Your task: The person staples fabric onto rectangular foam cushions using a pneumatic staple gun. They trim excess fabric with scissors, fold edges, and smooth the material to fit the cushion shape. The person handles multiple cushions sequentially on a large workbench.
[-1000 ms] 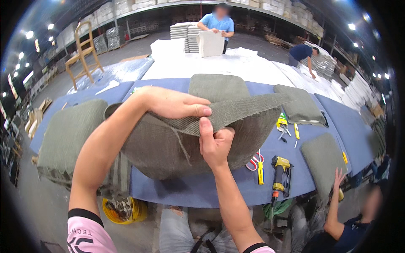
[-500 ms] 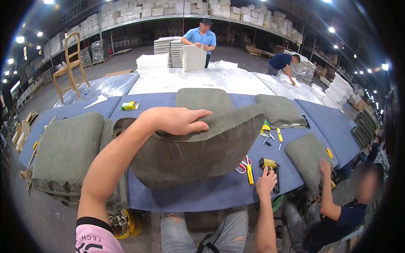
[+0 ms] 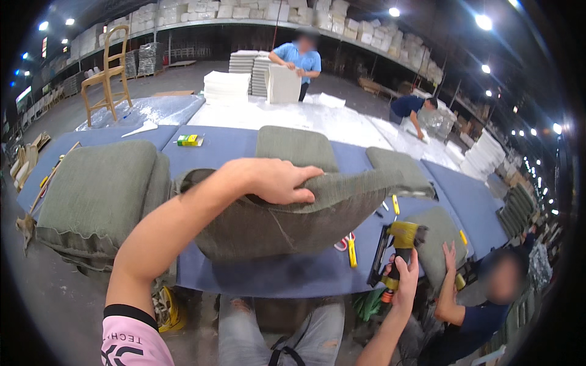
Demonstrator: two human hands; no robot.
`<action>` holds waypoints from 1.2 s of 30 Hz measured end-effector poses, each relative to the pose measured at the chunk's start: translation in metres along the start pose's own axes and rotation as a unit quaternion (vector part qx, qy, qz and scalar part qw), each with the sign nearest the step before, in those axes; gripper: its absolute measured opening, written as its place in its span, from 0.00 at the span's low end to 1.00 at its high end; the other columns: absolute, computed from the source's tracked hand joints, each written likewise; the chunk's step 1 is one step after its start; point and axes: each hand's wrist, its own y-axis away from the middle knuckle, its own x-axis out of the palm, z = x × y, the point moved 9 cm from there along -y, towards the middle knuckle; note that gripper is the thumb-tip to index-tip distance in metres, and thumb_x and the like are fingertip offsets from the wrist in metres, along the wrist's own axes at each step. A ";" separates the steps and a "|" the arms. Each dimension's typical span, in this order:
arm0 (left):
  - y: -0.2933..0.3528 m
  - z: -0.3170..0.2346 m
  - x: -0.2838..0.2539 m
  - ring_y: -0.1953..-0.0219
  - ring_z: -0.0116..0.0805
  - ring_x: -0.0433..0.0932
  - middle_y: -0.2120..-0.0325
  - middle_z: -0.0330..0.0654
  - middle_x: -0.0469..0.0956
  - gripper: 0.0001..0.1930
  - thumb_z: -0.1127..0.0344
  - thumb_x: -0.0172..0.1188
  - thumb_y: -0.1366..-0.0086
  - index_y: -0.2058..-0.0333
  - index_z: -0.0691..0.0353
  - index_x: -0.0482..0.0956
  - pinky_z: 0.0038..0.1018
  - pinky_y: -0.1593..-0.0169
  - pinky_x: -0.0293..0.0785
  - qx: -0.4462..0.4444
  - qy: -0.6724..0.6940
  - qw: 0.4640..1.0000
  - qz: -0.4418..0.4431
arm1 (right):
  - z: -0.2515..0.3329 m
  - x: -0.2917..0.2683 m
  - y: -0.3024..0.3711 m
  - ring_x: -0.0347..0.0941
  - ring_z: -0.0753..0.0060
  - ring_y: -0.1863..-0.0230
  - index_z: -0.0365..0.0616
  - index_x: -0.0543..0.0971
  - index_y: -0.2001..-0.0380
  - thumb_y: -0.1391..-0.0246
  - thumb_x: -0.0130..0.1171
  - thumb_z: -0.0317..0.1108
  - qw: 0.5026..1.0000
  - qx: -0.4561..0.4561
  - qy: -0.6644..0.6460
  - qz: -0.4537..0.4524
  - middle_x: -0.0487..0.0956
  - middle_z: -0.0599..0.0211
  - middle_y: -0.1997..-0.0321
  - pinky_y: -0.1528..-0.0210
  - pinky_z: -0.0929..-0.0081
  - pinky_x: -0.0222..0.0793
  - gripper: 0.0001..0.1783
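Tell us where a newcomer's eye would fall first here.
Probably the large green cushion, tilted up at the centre, its upper edge held in the left hand. Next, likely, the yellow-and-black staple gun, gripped in the right hand, lower right of centre. A wooden chair also stands out at upper left.

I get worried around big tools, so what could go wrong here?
The right hand holds a yellow-and-black power tool that looks close to a co-worker's hand, so it might bump that person or, if set off by accident, hurt someone. Only the left hand seems to steady the tilted green cushion, so that could slip or tip.
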 end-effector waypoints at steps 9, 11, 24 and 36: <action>0.012 -0.029 0.012 0.50 0.70 0.85 0.55 0.67 0.87 0.37 0.53 0.61 0.20 0.20 0.55 0.59 0.55 0.46 0.80 0.034 -0.029 0.999 -0.018 | 0.054 0.185 0.134 0.86 0.58 0.66 0.36 0.82 0.46 0.46 0.74 0.32 0.908 -0.333 0.235 0.091 0.85 0.59 0.61 0.59 0.68 0.82 0.25; 0.014 -0.035 0.012 0.52 0.69 0.86 0.57 0.65 0.87 0.36 0.56 0.61 0.21 0.21 0.55 0.59 0.54 0.48 0.80 0.034 -0.029 0.999 -0.026 | 0.052 0.197 0.126 0.88 0.55 0.65 0.35 0.83 0.49 0.49 0.76 0.32 0.906 -0.334 0.245 0.084 0.86 0.57 0.59 0.58 0.67 0.84 0.24; 0.016 -0.041 0.013 0.60 0.68 0.85 0.68 0.63 0.85 0.37 0.63 0.61 0.26 0.22 0.59 0.60 0.56 0.54 0.80 0.056 -0.071 0.995 -0.035 | 0.045 0.210 0.096 0.92 0.51 0.59 0.32 0.84 0.52 0.49 0.75 0.25 0.914 -0.344 0.187 0.107 0.90 0.51 0.58 0.55 0.67 0.84 0.20; 0.135 0.134 -0.045 0.34 0.53 0.82 0.36 0.59 0.83 0.48 0.26 0.68 0.32 0.31 0.65 0.79 0.47 0.31 0.77 -0.143 -0.147 0.964 -0.167 | -0.036 0.019 -0.029 0.89 0.50 0.63 0.42 0.87 0.46 0.44 0.77 0.49 0.875 -0.051 0.476 0.073 0.92 0.49 0.59 0.56 0.57 0.83 0.29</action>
